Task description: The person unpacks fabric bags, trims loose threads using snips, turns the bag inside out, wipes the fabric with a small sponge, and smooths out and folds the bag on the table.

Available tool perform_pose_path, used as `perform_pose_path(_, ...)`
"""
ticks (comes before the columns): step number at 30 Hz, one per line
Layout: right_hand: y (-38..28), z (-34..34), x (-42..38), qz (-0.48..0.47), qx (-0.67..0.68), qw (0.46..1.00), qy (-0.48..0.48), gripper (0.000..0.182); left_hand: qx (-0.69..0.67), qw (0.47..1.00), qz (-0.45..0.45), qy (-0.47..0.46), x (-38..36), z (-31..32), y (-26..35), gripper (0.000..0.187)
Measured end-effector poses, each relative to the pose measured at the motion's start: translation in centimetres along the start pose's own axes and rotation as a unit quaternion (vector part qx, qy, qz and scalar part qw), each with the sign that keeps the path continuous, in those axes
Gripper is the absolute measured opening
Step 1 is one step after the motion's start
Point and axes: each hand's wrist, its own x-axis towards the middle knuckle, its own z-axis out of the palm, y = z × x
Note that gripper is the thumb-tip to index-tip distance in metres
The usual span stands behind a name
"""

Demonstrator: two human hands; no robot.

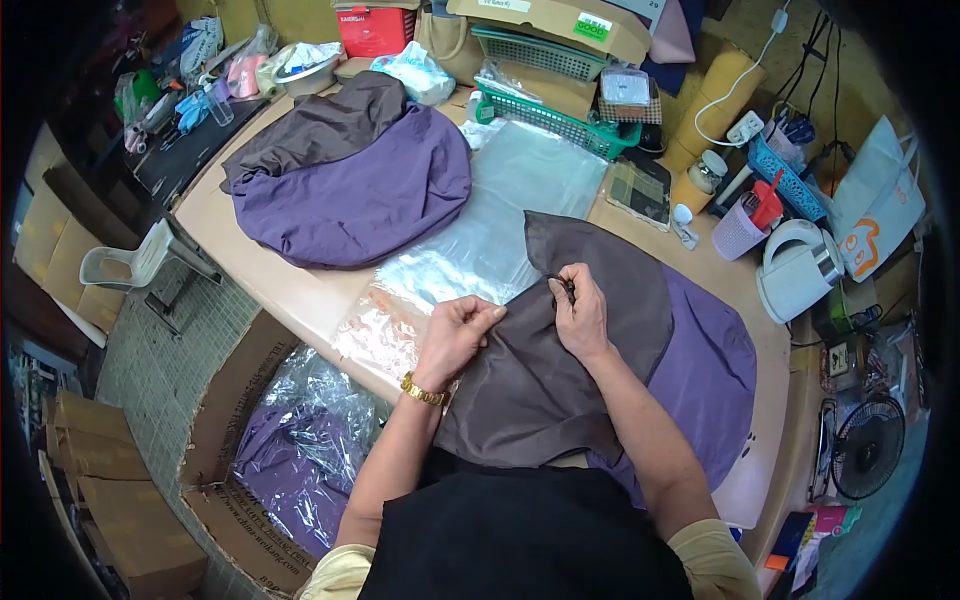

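A dark grey and purple cloth piece (600,300) lies spread on the table in front of me, partly under my forearms. My left hand (458,338), with a gold watch at the wrist, pinches the left edge of its grey part. Higher up the same edge, my right hand (582,312) is closed on a small gathered bit of the cloth. Beneath and beyond the cloth are clear plastic bags (470,245), laid flat. A second cloth piece in the same two colours (350,195) rests at the far left, bunched and rounded.
Below the table's left edge stands an open carton (225,410) with plastic-wrapped purple cloth (290,460). Green baskets (560,120) line the back. A white kettle (797,268), a lilac cup (740,228) and a black fan (868,447) are on the right. A white chair (135,260) stands left.
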Motion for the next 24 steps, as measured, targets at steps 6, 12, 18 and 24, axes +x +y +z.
perform_pose_path(6,-0.8,-0.5,0.4,0.026,0.001,0.999,-0.02,0.016,0.011,0.996,0.053,0.071,-0.3,0.8,-0.2,0.023)
perform_pose_path(12,-0.8,-0.6,0.2,0.031,-0.002,0.999,-0.04,0.017,-0.119,0.987,0.076,0.079,0.1,-0.3,-0.5,0.021)
perform_pose_path(18,-2.6,-0.3,0.6,0.035,-0.062,0.997,-0.032,0.024,-0.438,0.897,0.051,0.011,0.7,-1.6,-0.3,0.022)
perform_pose_path(24,-1.0,-0.1,0.1,0.068,-0.025,0.994,-0.081,0.022,0.241,0.939,0.184,0.163,0.0,1.1,0.0,0.043)
